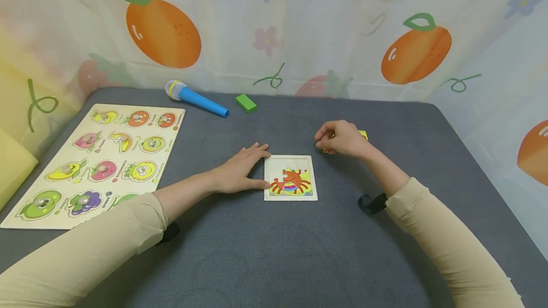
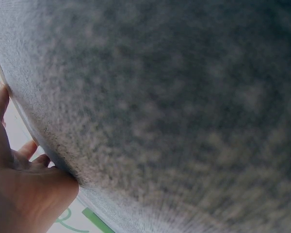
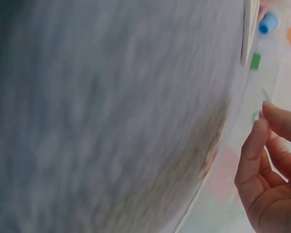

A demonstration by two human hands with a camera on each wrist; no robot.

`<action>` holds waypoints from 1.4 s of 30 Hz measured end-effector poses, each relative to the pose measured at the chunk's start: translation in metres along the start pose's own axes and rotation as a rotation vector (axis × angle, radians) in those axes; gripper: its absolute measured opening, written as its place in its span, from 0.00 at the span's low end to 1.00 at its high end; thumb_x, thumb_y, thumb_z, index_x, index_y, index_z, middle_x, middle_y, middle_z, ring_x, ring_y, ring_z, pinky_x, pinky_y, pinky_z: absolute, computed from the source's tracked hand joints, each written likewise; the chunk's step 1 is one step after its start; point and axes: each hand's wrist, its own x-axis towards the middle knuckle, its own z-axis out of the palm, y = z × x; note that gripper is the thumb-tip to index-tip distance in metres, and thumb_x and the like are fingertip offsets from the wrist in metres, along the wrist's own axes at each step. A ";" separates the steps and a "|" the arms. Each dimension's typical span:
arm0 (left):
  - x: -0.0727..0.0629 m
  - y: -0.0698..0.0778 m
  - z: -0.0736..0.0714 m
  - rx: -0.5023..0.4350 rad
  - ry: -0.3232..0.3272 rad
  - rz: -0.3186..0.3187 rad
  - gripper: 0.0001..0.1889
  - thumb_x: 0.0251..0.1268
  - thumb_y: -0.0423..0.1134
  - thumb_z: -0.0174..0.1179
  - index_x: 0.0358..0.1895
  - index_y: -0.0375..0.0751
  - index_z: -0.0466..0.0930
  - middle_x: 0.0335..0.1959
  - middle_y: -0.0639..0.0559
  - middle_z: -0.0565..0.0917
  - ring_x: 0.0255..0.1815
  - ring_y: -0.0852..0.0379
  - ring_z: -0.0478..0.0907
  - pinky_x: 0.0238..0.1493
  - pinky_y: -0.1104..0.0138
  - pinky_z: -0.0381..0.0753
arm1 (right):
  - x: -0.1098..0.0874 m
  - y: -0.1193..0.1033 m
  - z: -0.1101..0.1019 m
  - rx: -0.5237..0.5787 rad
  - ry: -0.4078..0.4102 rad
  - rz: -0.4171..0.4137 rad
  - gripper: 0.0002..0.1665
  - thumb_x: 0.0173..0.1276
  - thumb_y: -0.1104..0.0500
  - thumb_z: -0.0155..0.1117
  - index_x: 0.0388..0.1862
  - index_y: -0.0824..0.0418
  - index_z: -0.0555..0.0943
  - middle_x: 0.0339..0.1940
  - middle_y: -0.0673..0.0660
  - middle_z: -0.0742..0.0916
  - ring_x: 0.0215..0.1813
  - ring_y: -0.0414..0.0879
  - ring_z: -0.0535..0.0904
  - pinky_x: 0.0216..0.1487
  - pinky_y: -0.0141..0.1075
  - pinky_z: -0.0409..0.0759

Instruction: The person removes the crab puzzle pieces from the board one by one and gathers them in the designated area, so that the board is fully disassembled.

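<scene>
In the head view, a small square wooden puzzle board [image 1: 290,198] lies on the table, its lower part filled with a red crab picture. My left hand [image 1: 239,170] rests at the board's left side, fingers fairly straight, thumb at its left edge; the left wrist view shows this hand [image 2: 24,189] too. Farther right, my right hand [image 1: 344,139] is bent over yellow pieces [image 1: 363,134], which it mostly hides. Thumb and fingertips come close together on this hand [image 3: 274,174] in the right wrist view, with nothing visible between them.
A large fruit puzzle board [image 1: 124,165] with knobbed pieces covers the table's left side. Behind lie a blue toy microphone [image 1: 201,101] and a green block [image 1: 246,103]. A fruit-patterned curtain [image 1: 299,27] hangs along the table's back edge.
</scene>
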 end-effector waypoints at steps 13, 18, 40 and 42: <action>-0.001 0.000 0.000 -0.009 -0.004 -0.013 0.41 0.65 0.55 0.63 0.75 0.39 0.58 0.82 0.41 0.49 0.84 0.40 0.39 0.83 0.43 0.40 | -0.008 -0.027 0.028 0.061 -0.212 -0.112 0.13 0.65 0.61 0.68 0.48 0.63 0.81 0.26 0.52 0.81 0.26 0.43 0.77 0.32 0.34 0.79; -0.001 0.000 -0.001 -0.011 -0.004 -0.013 0.41 0.65 0.54 0.63 0.75 0.39 0.58 0.82 0.42 0.49 0.84 0.40 0.39 0.83 0.43 0.40 | -0.011 -0.035 0.035 0.025 -0.254 -0.128 0.17 0.61 0.58 0.72 0.48 0.60 0.81 0.27 0.51 0.82 0.27 0.42 0.75 0.31 0.32 0.76; 0.000 0.002 0.000 -0.026 -0.009 -0.018 0.41 0.65 0.55 0.63 0.75 0.41 0.58 0.82 0.43 0.49 0.85 0.43 0.38 0.84 0.46 0.39 | -0.018 -0.040 0.047 -0.104 -0.258 -0.188 0.28 0.52 0.58 0.80 0.50 0.59 0.78 0.31 0.52 0.79 0.31 0.43 0.74 0.34 0.31 0.74; 0.000 0.002 0.000 -0.024 -0.009 -0.017 0.41 0.65 0.55 0.63 0.76 0.40 0.58 0.82 0.43 0.49 0.84 0.42 0.38 0.83 0.45 0.39 | -0.018 -0.040 0.048 -0.104 -0.258 -0.180 0.29 0.52 0.58 0.80 0.51 0.59 0.77 0.31 0.52 0.79 0.31 0.43 0.73 0.34 0.32 0.74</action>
